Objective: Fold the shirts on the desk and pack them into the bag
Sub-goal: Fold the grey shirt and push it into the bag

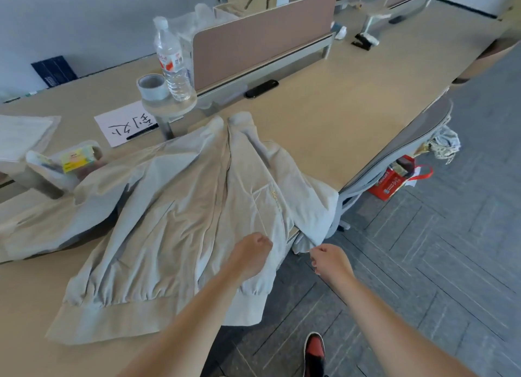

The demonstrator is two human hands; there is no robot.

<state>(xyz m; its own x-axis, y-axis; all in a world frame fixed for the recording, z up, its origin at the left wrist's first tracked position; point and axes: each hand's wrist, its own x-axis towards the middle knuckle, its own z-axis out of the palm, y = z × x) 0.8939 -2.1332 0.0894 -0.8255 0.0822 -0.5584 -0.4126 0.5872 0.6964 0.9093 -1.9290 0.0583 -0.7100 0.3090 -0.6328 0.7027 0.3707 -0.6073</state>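
A light grey zip-up jacket [174,213] lies spread front-up on the wooden desk [338,117], collar toward the far side and hem toward me. One sleeve stretches out to the left, and the other hangs over the desk's right edge. My left hand [251,252] rests on the jacket's front near the right edge, fingers curled into the fabric. My right hand [329,259] is just off the desk edge and pinches the end of the hanging sleeve [303,242]. No bag is clearly in view.
A water bottle [170,63] and tape roll [152,86] stand on a small shelf behind the jacket. A written paper [124,125] with a pen, a desk divider [262,38], a phone [261,88] and a grey chair [394,162] surround it.
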